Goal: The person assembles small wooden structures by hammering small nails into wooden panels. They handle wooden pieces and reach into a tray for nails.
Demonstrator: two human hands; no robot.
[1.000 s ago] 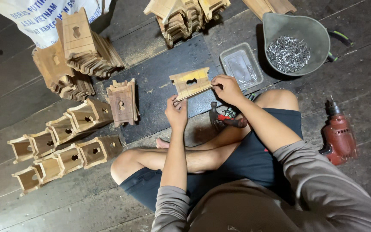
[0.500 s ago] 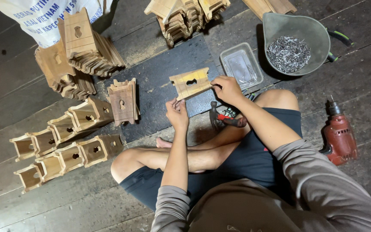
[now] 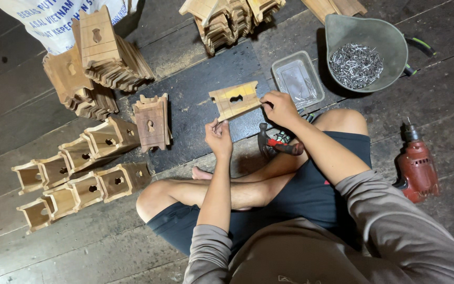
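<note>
Your right hand (image 3: pixel 278 107) sits just above the centre of the frame, fingers pinched closed on the right edge of a small wooden panel (image 3: pixel 235 100) with a keyhole-shaped cutout. The panel lies tilted on the dark board (image 3: pixel 195 100) that covers the floor in front of you. Your left hand (image 3: pixel 219 138) is just below the panel's lower left corner, fingers curled with the fingertips drawn together; whether they hold anything is too small to tell.

A hammer (image 3: pixel 277 144) with a red and black grip rests beside your crossed legs, below your right hand. Right of the panel stands a clear plastic tray (image 3: pixel 296 79), and beyond it, at upper right, a grey bowl (image 3: pixel 390 39) holding a heap of nails (image 3: pixel 356 64). A red drill (image 3: pixel 416 165) lies at the right edge. Finished wooden boxes (image 3: pixel 74 176) line up at lower left, with stacks of cut panels (image 3: pixel 95 63) at upper left.
</note>
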